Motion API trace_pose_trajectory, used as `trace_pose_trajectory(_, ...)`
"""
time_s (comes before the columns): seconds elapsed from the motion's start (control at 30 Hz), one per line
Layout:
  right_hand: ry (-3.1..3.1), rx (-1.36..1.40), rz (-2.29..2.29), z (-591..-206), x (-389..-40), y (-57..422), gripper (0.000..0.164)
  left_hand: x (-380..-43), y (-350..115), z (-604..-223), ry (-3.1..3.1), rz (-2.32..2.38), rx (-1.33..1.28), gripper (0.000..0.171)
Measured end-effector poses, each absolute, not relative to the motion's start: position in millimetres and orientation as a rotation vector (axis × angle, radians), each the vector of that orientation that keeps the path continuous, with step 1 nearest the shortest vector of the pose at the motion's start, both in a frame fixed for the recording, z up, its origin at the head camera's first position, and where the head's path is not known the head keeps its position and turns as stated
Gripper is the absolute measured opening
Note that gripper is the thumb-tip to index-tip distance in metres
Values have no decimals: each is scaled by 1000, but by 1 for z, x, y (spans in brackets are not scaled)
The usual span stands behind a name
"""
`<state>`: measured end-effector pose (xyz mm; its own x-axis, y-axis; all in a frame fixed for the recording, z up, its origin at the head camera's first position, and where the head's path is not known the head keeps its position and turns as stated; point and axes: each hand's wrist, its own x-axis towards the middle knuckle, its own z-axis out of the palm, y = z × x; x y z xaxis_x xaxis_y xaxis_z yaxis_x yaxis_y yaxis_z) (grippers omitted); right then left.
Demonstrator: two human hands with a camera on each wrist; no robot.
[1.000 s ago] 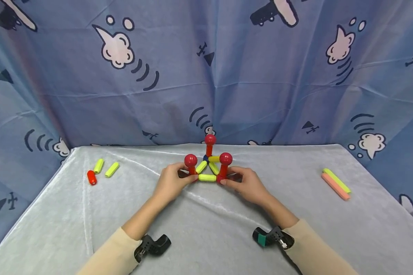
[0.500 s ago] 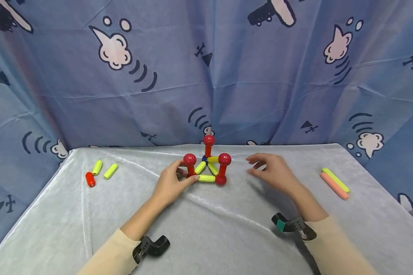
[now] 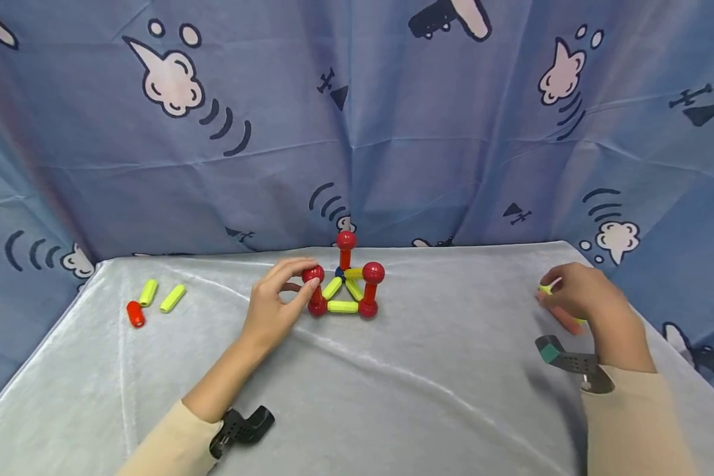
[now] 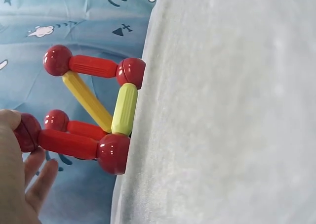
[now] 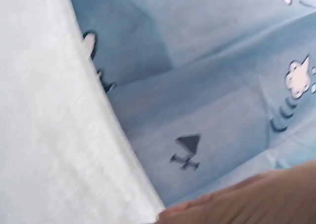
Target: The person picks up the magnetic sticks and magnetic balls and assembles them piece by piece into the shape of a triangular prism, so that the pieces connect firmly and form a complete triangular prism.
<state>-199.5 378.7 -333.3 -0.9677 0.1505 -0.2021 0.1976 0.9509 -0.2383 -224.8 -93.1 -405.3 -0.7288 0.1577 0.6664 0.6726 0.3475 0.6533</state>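
A frame of magnetic rods and balls stands mid-table: yellow-green rods (image 3: 342, 307) form a triangular base, and red rods (image 3: 371, 293) rise from its corners to red balls (image 3: 373, 272). One base ball (image 3: 340, 272) is dark blue. My left hand (image 3: 274, 297) pinches the left post's top ball (image 4: 27, 132) between thumb and fingers. In the left wrist view a yellow rod (image 4: 88, 103) slants down from another top ball. At the right, my right hand (image 3: 589, 294) is over an orange rod (image 3: 562, 318) and a yellow-green one (image 3: 545, 289), partly covering both; whether it grips either is unclear.
On the left of the table lie two short yellow-green rods (image 3: 172, 299) and a short red rod (image 3: 135, 314). A patterned blue curtain (image 3: 428, 132) hangs behind the pale cloth-covered table (image 3: 393, 410).
My right hand has let go of the frame's right corner and moved right to the long rods. My left hand has shifted from the left post's base up to its top ball.
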Motion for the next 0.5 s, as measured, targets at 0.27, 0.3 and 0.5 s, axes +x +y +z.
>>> trace_pose_trajectory(0.27, 2918, 425, -366, -356, -198, 380, 35, -225, -92, -405, -2160, -1399, -701, 30)
trace_pose_trajectory(0.3, 2938, 417, -359, -358, -198, 379, 32, -225, -92, -405, -2161, -1402, -699, 30)
trace_pose_trajectory(0.5, 3015, 294, -312, -362, -206, 373, 37, -225, -92, -405, -2171, -1434, -670, 29)
